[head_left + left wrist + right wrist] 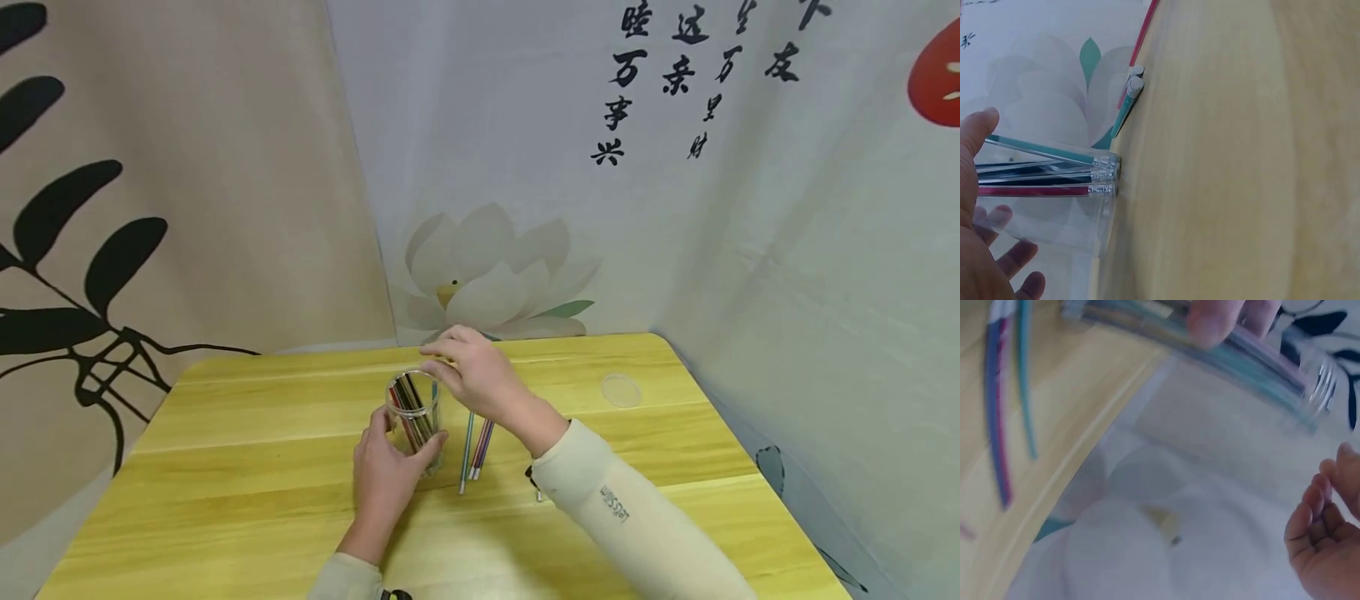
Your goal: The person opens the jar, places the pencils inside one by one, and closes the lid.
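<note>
My left hand [386, 475] holds a clear, tube-shaped pencil container [415, 410] upright on the table, thumb on one side and fingers round the other. Several pencils [1041, 190] stand inside it, their eraser ends down in the left wrist view. Close to the container's rim, my right hand [476, 375] hovers with loosely bent fingers. The right wrist view shows this right hand [1329, 544] holding nothing, apart from the container's mouth. Right of the container lie a teal pencil [467, 454] and darker blue and red pencils [482, 450], partly hidden by the right forearm.
A round clear lid [621, 390] lies flat at the table's back right. The yellow wooden table [247, 483] ends at a printed cloth backdrop [510, 167] behind it. A small dark object [534, 483] shows by the right cuff.
</note>
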Demonstrator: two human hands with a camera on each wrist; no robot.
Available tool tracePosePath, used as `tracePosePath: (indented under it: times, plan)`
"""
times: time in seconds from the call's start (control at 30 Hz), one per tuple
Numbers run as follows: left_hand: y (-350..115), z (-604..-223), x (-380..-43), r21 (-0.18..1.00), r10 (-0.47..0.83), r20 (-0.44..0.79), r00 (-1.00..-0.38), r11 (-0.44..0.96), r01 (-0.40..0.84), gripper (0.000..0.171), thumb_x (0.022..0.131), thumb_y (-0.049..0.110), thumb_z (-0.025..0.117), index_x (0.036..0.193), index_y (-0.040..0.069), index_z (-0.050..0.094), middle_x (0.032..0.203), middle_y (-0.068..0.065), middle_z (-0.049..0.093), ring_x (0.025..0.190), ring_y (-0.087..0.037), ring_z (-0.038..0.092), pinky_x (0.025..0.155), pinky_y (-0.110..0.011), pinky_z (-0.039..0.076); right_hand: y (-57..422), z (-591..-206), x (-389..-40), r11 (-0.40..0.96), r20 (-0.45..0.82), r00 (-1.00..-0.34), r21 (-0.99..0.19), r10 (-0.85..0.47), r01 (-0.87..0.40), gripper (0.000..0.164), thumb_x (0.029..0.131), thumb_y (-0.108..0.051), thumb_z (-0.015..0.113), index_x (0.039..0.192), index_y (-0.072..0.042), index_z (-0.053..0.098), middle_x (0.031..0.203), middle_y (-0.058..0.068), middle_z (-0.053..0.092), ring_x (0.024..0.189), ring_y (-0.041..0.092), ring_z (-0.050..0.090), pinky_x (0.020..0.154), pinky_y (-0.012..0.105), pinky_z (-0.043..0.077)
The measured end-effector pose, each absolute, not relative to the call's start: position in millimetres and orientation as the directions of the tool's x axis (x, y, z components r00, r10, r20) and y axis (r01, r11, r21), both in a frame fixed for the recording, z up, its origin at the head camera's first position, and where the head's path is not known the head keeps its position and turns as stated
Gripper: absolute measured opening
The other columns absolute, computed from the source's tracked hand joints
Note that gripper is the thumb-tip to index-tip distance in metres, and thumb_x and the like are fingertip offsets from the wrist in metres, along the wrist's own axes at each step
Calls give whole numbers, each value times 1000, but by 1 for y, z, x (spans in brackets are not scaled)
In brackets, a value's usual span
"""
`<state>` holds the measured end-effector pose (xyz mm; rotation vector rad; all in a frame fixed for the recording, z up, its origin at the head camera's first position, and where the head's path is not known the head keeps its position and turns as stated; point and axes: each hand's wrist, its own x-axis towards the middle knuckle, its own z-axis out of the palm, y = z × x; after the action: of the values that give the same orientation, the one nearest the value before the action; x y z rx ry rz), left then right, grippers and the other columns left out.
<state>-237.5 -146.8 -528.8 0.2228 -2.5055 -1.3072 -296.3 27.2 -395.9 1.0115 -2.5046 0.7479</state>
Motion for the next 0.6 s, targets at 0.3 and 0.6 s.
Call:
tracePosePath:
  times: [0.3, 0.6]
  plan:
    - [-145, -527, -236, 817, -299, 175, -938, 575, -30, 93, 79, 54, 93, 149, 11, 51, 136, -18, 67, 104, -33, 65, 77, -38, 52, 118, -451, -338, 847, 93, -972, -478, -214, -233, 25, 109, -27, 65, 119, -9, 79, 110, 7, 79, 87, 17, 70, 83, 41, 61]
    - [-146, -528, -238, 814, -299, 164, -940, 579, -42, 95, 79, 57, 91, 151, 11, 50, 138, -19, 66, 107, -34, 65, 82, -45, 55, 150, -499, -349, 917, -120, -988, -398, -96, -41, 29, 102, -29, 73, 84, -6, 72, 77, 2, 67, 65, 14, 52, 62, 29, 46]
